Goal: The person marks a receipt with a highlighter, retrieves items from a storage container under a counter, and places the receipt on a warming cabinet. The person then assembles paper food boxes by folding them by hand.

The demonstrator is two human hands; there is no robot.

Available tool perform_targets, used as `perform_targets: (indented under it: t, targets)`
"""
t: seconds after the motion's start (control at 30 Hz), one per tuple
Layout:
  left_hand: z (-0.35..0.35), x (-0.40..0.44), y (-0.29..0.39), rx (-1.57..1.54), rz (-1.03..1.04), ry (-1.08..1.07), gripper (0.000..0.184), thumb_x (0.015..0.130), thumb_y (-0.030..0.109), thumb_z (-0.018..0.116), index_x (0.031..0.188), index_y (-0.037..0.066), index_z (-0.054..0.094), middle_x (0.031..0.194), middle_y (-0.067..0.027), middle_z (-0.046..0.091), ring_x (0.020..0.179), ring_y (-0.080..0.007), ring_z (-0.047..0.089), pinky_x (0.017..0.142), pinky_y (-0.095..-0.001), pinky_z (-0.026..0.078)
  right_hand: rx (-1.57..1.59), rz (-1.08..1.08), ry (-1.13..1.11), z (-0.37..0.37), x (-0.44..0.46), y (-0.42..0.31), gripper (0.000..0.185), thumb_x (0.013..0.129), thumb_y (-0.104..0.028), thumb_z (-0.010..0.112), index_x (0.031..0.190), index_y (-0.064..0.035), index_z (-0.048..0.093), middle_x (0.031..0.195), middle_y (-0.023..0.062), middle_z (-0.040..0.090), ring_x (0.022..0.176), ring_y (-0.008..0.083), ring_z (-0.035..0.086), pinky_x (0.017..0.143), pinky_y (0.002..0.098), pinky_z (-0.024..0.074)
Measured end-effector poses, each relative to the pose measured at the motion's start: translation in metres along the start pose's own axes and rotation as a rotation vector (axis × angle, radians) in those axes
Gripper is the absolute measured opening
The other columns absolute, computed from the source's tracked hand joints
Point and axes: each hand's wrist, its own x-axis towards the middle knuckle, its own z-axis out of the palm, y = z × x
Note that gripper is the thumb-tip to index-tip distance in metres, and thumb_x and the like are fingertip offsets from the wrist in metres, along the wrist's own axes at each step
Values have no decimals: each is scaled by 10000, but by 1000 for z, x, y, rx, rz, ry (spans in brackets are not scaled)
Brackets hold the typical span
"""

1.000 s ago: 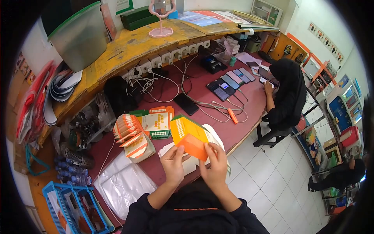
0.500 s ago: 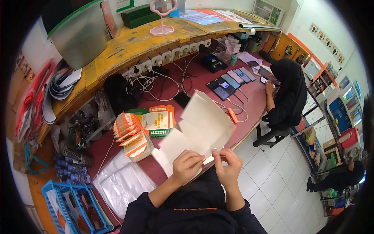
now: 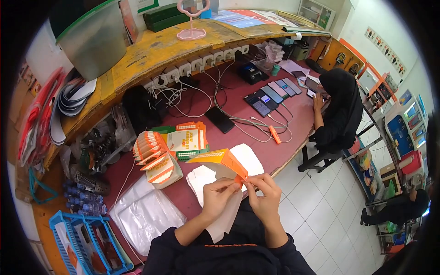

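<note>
Evidently light, the printed card [image 3: 229, 160] should handle like thin carton: springy across its panels, easy to crease or tear along its fold lines, and perhaps a little slippery on the printed orange-and-yellow face. Its edges and narrow flaps look like the surest places to pinch; pressing on a broad panel would probably bow it. It is held up to the right of the bundle of folded cartons [image 3: 160, 169], above the tabletop's [image 3: 298, 123] near edge, with a pale panel hanging down.

Both hands grip it between thumb and fingers, the fingertips almost meeting at the orange flap. The left hand [image 3: 219, 195] is the nearer of the two to the bundle, and the right hand [image 3: 265, 195] is farther to the bundle's right. Both forearms angle inward from dark sleeves, with wrists raised.
</note>
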Motion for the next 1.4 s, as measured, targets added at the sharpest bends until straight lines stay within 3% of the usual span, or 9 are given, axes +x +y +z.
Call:
perform_targets:
  t: [0.1,0.37,0.63,0.73,0.9,1.13,1.2,1.3,1.4]
  targets:
    - [-1,-1,-3,2,57,-45,111,804,-8,645,909,-43,658,847,-80,627,757,-112,592,691,-215,480,166,119,-43,-1,0,-1,97,718,-3,691,807,-34,669,742,74,611,645,173,613,528,262,470]
    - [3,1,-8,-208,148,-140,240,769,-36,669,1001,-54,611,934,-96,609,837,-148,616,751,-251,513,64,23,-50,-8,0,-8,101,706,4,694,799,-21,666,735,76,615,645,167,624,546,261,484]
    - [0,1,-22,-197,134,-156,263,745,-20,702,986,-64,605,926,-92,603,800,-140,603,684,-235,496,65,12,-121,-16,1,-7,121,688,26,691,794,-11,646,771,74,618,657,157,624,558,241,513]
    - [4,-1,-20,-162,126,-125,215,754,-20,691,955,-56,626,906,-97,609,782,-137,597,674,-229,491,185,90,-237,-21,6,-8,117,691,43,671,789,-10,636,787,73,606,672,157,622,569,245,530]
    - [9,-10,-16,-94,118,-85,150,787,-20,654,934,-49,655,894,-108,612,758,-137,585,668,-229,487,69,161,-88,-12,0,-9,91,689,48,658,751,13,601,752,65,582,668,132,611,614,245,554]
    - [7,-17,-17,-83,132,-61,153,809,-13,630,955,-51,658,905,-117,618,732,-138,580,639,-226,482,42,100,-102,-13,-3,-9,104,704,3,675,767,1,591,748,68,569,625,148,599,579,251,532]
    - [9,-18,-15,-85,121,-61,152,808,-15,631,953,-52,658,907,-119,618,729,-138,581,638,-225,482,221,222,-194,-18,0,-13,95,716,20,666,773,8,592,737,69,572,627,148,601,570,250,518]
    - [11,-18,-17,-110,108,-62,147,805,-17,634,945,-54,658,909,-121,619,738,-140,588,648,-226,489,211,272,-168,-19,-2,-16,74,715,32,658,769,9,612,762,69,585,679,122,603,632,259,548]
    - [11,-19,-14,-98,119,-44,134,805,-16,635,930,-58,659,911,-121,618,765,-146,600,676,-229,503,112,121,-167,-19,-7,-12,75,734,11,669,785,18,616,772,74,587,700,131,611,624,250,538]
